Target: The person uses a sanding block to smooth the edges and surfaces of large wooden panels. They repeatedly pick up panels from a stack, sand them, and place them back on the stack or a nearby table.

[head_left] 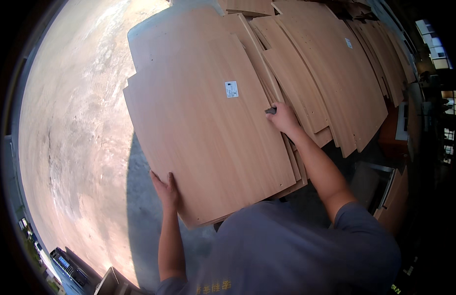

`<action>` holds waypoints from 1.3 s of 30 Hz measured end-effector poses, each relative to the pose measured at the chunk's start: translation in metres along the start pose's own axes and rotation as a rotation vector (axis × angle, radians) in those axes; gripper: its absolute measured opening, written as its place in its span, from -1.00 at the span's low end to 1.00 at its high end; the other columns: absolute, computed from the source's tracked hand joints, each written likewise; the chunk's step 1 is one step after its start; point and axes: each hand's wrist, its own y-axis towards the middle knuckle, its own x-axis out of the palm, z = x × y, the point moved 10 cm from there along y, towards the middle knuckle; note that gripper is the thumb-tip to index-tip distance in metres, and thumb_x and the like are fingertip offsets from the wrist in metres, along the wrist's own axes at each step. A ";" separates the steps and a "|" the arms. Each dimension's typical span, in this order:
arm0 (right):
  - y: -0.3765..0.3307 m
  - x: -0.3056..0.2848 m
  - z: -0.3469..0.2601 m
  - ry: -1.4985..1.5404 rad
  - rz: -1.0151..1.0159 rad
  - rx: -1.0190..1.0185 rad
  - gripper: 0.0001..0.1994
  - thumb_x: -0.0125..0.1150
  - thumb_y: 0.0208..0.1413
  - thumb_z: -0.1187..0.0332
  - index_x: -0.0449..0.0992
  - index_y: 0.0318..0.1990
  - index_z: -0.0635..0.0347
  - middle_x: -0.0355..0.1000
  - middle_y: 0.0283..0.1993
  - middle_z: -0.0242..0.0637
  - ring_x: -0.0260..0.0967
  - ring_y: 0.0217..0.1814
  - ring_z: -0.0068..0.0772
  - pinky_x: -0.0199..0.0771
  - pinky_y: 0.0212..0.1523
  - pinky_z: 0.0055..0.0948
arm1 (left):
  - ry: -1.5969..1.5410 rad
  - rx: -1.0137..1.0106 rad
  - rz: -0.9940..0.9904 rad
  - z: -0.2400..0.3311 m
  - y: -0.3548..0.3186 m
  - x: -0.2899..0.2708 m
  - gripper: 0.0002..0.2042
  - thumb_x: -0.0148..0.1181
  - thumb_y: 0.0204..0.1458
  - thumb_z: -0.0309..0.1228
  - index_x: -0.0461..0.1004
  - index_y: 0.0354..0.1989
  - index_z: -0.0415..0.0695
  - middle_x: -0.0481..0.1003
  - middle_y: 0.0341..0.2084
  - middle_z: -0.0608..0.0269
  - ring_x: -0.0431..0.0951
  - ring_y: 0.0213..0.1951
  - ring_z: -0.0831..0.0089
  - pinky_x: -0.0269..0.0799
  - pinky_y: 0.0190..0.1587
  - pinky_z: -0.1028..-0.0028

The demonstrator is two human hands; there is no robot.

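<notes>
At the far left the concrete floor [75, 123] spreads pale and scuffed, with some dark equipment [68, 265] near the lower rim, too small to identify. Next comes the left hand [165, 189], pressed against the lower left edge of the top wooden panel [203, 132]; its fingers [158, 181] are narrow and laid flat along the edge, the thumb beside them, steadying rather than wrapping. The panel — a large light-brown board with a small white label [231, 89] near its upper middle — lies uppermost on a fanned stack of similar boards [287, 162], tilted a little off the ones beneath.

The right hand [282, 117] rests at the panel's right edge, fingers curled closed around a small dark object [271, 111]; what that object is cannot be told. To handle the board well, I judge both hands should keep opposite edges so the wide sheet stays level and does not scrape the face below, and the left grip would need to get under the edge rather than just against it.

Further right more panels [336, 73] overlap in a long row, one with its own white label [348, 43]. Beyond them stand a reddish-brown cabinet [390, 132] and dark shelving — tight quarters for swinging a large sheet that way.
</notes>
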 end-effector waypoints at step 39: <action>0.186 0.260 -0.511 -0.438 -0.574 -1.009 -0.51 0.43 -0.16 0.31 0.57 0.02 0.25 0.56 -0.04 -0.08 0.49 0.01 -0.10 0.44 0.06 -0.37 | 0.014 -0.234 -0.047 -0.007 -0.007 -0.007 -0.06 0.33 -0.02 -0.04 -0.06 0.40 -0.27 0.28 0.21 -0.11 0.41 0.14 -0.02 0.40 0.10 0.17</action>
